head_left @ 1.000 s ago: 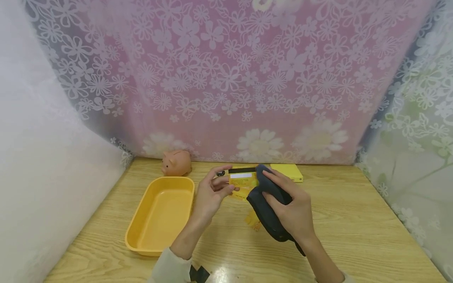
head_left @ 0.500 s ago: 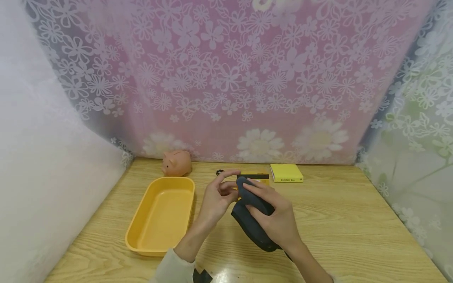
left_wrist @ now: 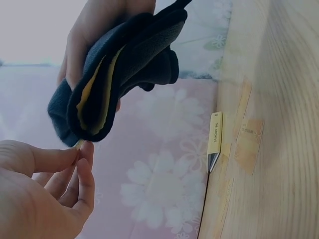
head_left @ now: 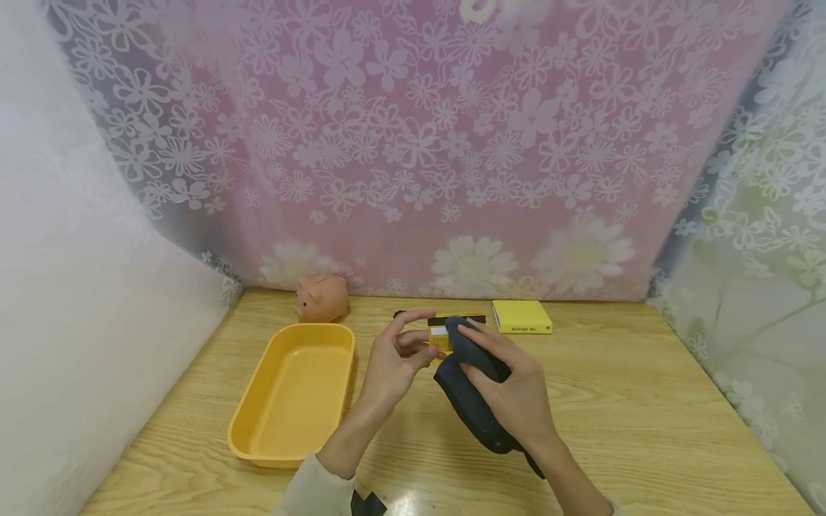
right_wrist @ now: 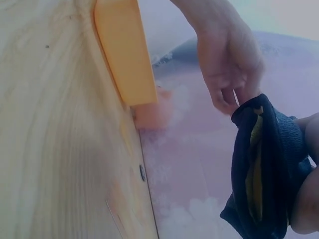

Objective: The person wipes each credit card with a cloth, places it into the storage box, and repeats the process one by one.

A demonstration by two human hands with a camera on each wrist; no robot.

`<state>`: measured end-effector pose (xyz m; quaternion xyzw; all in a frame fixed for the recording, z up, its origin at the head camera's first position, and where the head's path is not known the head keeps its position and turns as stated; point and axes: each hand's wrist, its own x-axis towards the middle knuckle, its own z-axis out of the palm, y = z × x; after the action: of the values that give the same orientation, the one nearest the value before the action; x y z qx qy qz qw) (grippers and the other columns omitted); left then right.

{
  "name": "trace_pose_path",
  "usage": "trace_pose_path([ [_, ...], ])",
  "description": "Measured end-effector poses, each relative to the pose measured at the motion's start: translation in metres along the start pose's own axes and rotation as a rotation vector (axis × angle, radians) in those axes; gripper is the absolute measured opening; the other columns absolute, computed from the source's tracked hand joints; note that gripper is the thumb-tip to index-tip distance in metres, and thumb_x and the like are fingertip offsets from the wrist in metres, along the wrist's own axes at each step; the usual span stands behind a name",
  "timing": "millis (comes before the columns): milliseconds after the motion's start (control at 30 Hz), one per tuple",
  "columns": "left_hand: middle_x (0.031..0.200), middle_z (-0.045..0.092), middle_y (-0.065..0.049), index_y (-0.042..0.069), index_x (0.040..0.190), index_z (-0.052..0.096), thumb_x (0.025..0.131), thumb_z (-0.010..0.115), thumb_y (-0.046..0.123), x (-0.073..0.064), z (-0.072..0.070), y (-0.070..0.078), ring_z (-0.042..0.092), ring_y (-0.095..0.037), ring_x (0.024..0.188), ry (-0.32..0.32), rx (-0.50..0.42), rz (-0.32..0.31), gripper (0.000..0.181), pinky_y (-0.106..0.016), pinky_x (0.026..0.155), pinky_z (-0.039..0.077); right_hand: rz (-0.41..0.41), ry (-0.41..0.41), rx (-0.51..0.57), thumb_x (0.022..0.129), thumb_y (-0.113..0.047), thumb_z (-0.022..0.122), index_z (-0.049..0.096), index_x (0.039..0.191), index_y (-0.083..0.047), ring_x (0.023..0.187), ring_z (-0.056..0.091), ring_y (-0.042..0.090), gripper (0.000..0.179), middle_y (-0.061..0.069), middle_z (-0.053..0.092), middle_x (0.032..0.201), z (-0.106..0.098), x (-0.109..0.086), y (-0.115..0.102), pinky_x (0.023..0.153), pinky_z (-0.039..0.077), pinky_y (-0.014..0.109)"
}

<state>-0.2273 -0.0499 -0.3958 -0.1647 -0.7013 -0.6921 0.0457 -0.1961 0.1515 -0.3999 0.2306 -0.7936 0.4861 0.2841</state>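
My right hand [head_left: 519, 387] grips a dark navy soft cloth pouch [head_left: 474, 408], tilted above the table with its mouth toward the left. The left wrist view looks into the mouth of the pouch [left_wrist: 94, 107], where yellow shows along the inside. My left hand [head_left: 390, 369] is at the pouch's left side. Between its thumb and fingers it pinches a yellow card [head_left: 439, 338] with a black stripe and a white strip. The pouch and right fingers hide much of the card. Other yellow cards [left_wrist: 250, 144] lie on the table near the yellow book [left_wrist: 215, 132].
A yellow-orange tray [head_left: 290, 394] stands on the left of the wooden table, with a pink piggy bank [head_left: 323, 298] behind it. A small black round piece [head_left: 399, 314] lies at the back. Something black [head_left: 368, 504] shows at the front edge. Patterned cloth walls surround the table.
The right hand has moved the pouch leftward toward the left hand, then slightly back right. Less of the card shows beside the pouch than a second ago. The left hand moved slightly right.
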Motion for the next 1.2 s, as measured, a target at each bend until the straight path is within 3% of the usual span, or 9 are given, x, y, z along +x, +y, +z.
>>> trace_pose_path([
  [133,0.102,0.078,-0.015,0.02,0.139,0.065,0.093,0.073,-0.006,0.0,-0.002,0.0,0.076,-0.036,0.092,0.032,-0.024,0.001,0.053,-0.042,0.082,0.063,0.023,0.038,-0.012,0.084,0.005,0.083,0.072,0.136,-0.022,0.134,0.06,0.027,0.06,0.001,0.063,0.144,-0.01,0.003,0.005,0.099,0.048,0.012],
  [300,0.102,0.077,-0.02,0.013,0.141,0.064,0.093,0.072,-0.007,0.001,-0.003,0.0,0.075,-0.042,0.092,0.046,-0.062,-0.011,0.052,-0.031,0.076,0.061,0.076,0.082,-0.021,0.086,0.002,0.083,0.072,0.136,-0.023,0.132,0.061,0.024,0.057,0.0,0.064,0.144,-0.026,0.008,0.012,0.097,0.049,0.01],
  [533,0.101,0.077,-0.017,0.021,0.14,0.064,0.093,0.073,-0.004,0.001,-0.004,0.003,0.077,-0.03,0.087,0.071,-0.044,-0.018,0.054,-0.034,0.074,0.06,0.194,0.187,-0.061,0.088,-0.003,0.083,0.073,0.134,-0.029,0.131,0.059,0.008,0.054,-0.009,0.065,0.141,-0.051,0.016,0.02,0.094,0.049,0.009],
  [700,0.099,0.075,-0.02,0.022,0.142,0.062,0.095,0.071,-0.005,0.002,-0.005,0.003,0.076,-0.023,0.083,0.087,-0.052,-0.015,0.055,-0.035,0.075,0.06,0.235,0.217,-0.05,0.088,-0.005,0.084,0.073,0.135,-0.027,0.126,0.059,-0.002,0.053,-0.005,0.066,0.14,-0.061,0.019,0.021,0.091,0.05,0.009],
  [867,0.101,0.073,-0.026,0.018,0.144,0.06,0.096,0.069,-0.005,0.003,-0.004,0.003,0.075,-0.02,0.082,0.085,-0.063,-0.006,0.054,-0.043,0.079,0.062,0.233,0.221,-0.038,0.088,-0.004,0.083,0.073,0.135,-0.026,0.125,0.06,-0.001,0.053,-0.005,0.066,0.141,-0.066,0.021,0.022,0.089,0.052,0.009],
  [1000,0.102,0.076,-0.019,0.018,0.146,0.06,0.097,0.07,-0.002,0.004,-0.005,0.005,0.076,-0.023,0.085,0.087,-0.055,-0.017,0.054,-0.049,0.081,0.061,0.252,0.225,-0.04,0.089,-0.006,0.083,0.072,0.136,-0.028,0.126,0.06,0.001,0.053,-0.006,0.065,0.143,-0.068,0.022,0.021,0.087,0.052,0.009],
  [1200,0.106,0.077,-0.014,0.023,0.146,0.059,0.097,0.072,0.004,0.004,-0.02,0.008,0.076,-0.031,0.094,0.027,-0.055,-0.042,0.054,-0.033,0.079,0.061,0.268,0.223,-0.021,0.089,-0.006,0.083,0.072,0.136,-0.027,0.129,0.059,0.004,0.053,-0.005,0.064,0.143,-0.068,0.023,0.021,0.088,0.053,0.01],
])
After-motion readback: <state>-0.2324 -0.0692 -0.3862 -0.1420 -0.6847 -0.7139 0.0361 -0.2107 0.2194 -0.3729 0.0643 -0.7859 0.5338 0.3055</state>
